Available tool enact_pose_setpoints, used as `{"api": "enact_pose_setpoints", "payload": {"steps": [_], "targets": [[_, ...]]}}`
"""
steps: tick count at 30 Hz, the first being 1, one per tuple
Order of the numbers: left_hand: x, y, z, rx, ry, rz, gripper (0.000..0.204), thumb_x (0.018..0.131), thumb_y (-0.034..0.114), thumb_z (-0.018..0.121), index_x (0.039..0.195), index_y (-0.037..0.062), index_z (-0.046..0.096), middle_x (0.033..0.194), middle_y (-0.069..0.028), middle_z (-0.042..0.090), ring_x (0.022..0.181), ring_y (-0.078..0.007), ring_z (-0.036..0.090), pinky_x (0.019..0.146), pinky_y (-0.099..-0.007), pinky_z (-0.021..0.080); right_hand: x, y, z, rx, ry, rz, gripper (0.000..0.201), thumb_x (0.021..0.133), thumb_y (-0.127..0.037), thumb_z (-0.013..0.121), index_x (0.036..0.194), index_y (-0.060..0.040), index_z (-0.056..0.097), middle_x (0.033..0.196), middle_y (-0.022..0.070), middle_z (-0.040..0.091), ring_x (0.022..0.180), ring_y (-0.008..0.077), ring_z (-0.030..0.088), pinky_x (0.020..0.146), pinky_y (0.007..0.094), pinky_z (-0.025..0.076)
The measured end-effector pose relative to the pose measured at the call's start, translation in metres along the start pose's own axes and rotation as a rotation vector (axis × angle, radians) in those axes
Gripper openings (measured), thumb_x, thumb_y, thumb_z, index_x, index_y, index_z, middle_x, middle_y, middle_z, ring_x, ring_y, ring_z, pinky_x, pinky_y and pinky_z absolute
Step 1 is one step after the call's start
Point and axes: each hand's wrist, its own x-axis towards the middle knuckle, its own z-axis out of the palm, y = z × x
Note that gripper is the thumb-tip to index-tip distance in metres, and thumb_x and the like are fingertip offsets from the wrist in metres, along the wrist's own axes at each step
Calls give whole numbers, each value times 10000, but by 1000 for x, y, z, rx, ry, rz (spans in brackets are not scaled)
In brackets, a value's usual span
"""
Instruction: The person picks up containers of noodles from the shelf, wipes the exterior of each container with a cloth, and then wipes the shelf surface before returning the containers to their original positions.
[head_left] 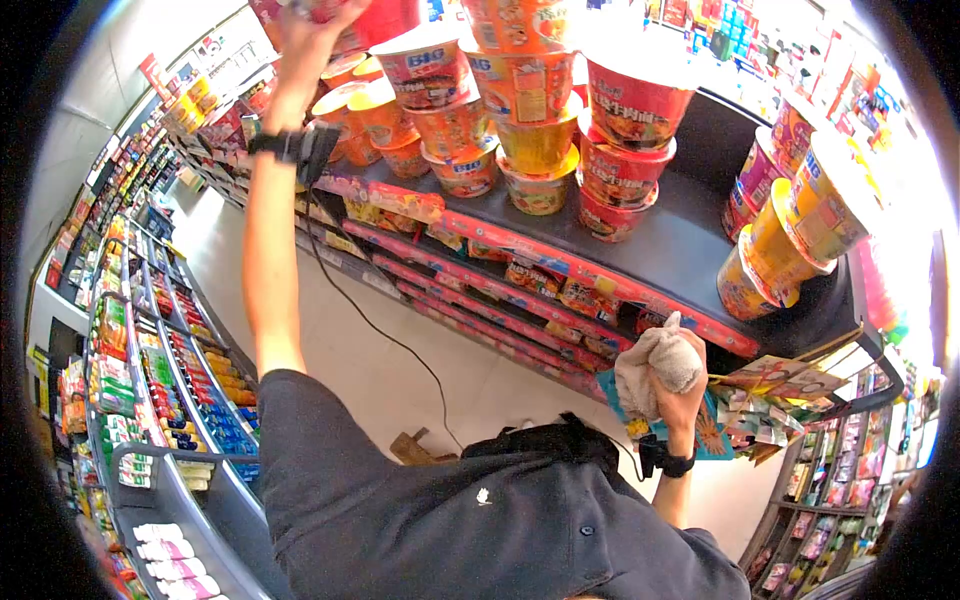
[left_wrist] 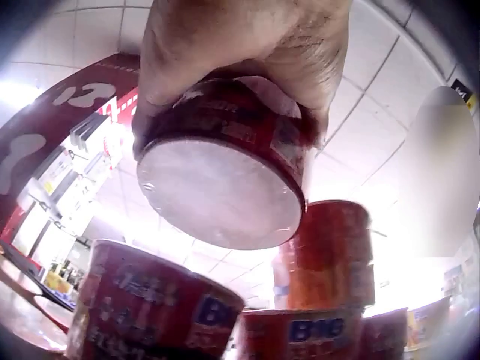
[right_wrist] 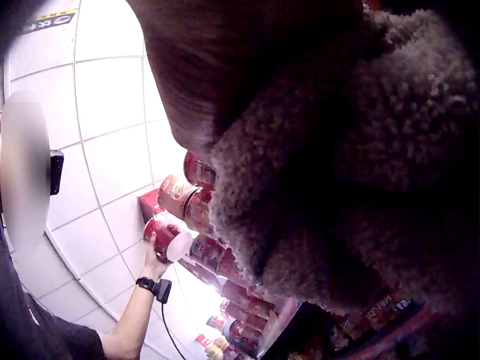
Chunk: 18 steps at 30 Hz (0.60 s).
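Note:
My left hand (head_left: 300, 55) is raised at the top of the head view and grips a red instant noodle cup (left_wrist: 217, 191) round its side. The cup's round white end faces the left wrist camera, above other noodle cups (left_wrist: 150, 307). Below that hand, stacked orange and red noodle bowls (head_left: 520, 90) stand on a dark shelf (head_left: 490, 212). My right hand (head_left: 684, 390) is low by the shelf's front edge, its fingers curled round a bunched grey towel (head_left: 650, 365). That fluffy towel fills much of the right wrist view.
Yellow noodle bowls (head_left: 775, 250) lean in a stack at the shelf's right end. A red price rail (head_left: 600, 285) runs along the front, with packets on lower shelves. Across the aisle stand stocked shelves (head_left: 180, 370). A black cable (head_left: 385, 335) hangs from the left wrist.

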Motion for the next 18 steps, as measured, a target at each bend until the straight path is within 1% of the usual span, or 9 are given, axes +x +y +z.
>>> {"api": "enact_pose_setpoints", "payload": {"steps": [1, 4, 5, 9, 11, 12, 13, 16, 18], "targets": [[12, -17, 2, 31, -6, 50, 559, 811, 375, 750, 1171, 8, 531, 1095, -77, 611, 995, -179, 588, 891, -344, 470, 1, -1, 4, 16, -5, 7, 480, 666, -19, 747, 1113, -11, 571, 1162, 112, 556, 1098, 240, 542, 981, 337, 407], [26, -71, 4, 202, 6, -335, 619, 802, 447, 744, 1171, -4, 532, 1050, -100, 637, 981, -181, 609, 871, -333, 496, -2, 0, 15, -27, -23, -17, 507, 649, -39, 766, 1117, -12, 573, 1157, 115, 562, 1090, 250, 555, 970, 342, 421], [23, -71, 15, 97, -21, -103, 673, 779, 489, 751, 1155, -22, 526, 1015, -107, 651, 928, -191, 631, 842, -327, 511, -1, -2, 17, -82, -38, -54, 517, 644, -49, 774, 1119, -12, 573, 1159, 119, 563, 1090, 257, 559, 969, 346, 424], [18, -86, 24, 253, -78, -147, 821, 744, 543, 757, 1234, -47, 468, 1132, -159, 610, 1067, -227, 594, 907, -366, 487, -1, -10, 20, -92, -84, -58, 487, 677, -45, 777, 1115, -8, 567, 1176, 97, 545, 1106, 217, 539, 974, 330, 418], [6, -76, 27, 269, -4, -224, 970, 722, 562, 765, 1332, -65, 346, 1261, -191, 530, 1156, -266, 538, 945, -381, 463, 3, -12, 19, -131, -87, -60, 486, 680, -40, 776, 1118, -15, 567, 1162, 95, 555, 1091, 212, 546, 967, 331, 425], [11, -96, 21, 273, -102, -124, 1052, 742, 589, 731, 1415, -41, 226, 1331, -206, 467, 1195, -295, 509, 960, -391, 453, 5, -9, 17, -128, -67, -45, 503, 663, -44, 777, 1122, -21, 574, 1153, 102, 567, 1091, 231, 555, 965, 342, 429], [2, -98, 26, 471, 30, -196, 865, 852, 494, 665, 1431, -5, 260, 1265, -202, 524, 1178, -310, 521, 958, -398, 457, 7, -8, 15, -128, -41, -26, 520, 647, -48, 779, 1126, -27, 580, 1143, 109, 578, 1091, 250, 563, 963, 353, 432], [-15, -92, 18, 235, -128, -165, 685, 929, 360, 605, 1415, -17, 303, 1200, -191, 571, 1142, -289, 549, 933, -389, 476, 18, -17, 4, -18, 49, 166, 576, 684, -97, 816, 1187, -38, 541, 1108, 72, 612, 1016, 172, 587, 911, 313, 468], [-44, -100, 13, -59, 49, -285, 549, 943, 290, 591, 1327, -50, 395, 1161, -179, 594, 1106, -258, 568, 904, -374, 490, 38, -26, -5, 79, 97, 263, 528, 710, -76, 808, 1180, -20, 575, 1090, 78, 659, 990, 163, 616, 903, 319, 489]]}}
